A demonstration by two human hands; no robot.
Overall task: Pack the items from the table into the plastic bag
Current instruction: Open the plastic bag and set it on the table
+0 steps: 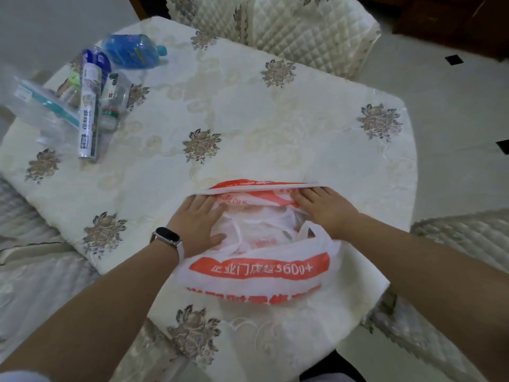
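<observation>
A white plastic bag (259, 268) with orange-red print lies on the table near its front edge, its mouth spread apart. My left hand (197, 223) grips the left side of the bag's opening, thumb pressed on the plastic. My right hand (323, 208) holds the right side of the opening, fingers on the far rim. At the table's far left lie the items: a blue bottle (132, 52), a tall white roll (88, 111), a small clear bottle (114, 102), a clear packet with a teal strip (44, 104) and another blue item (96, 62).
The table wears a cream cloth (248, 119) with embroidered flowers. Quilted chairs stand behind (289, 26), at the right (468, 238) and at the left (16, 216). A smartwatch (166, 238) is on my left wrist.
</observation>
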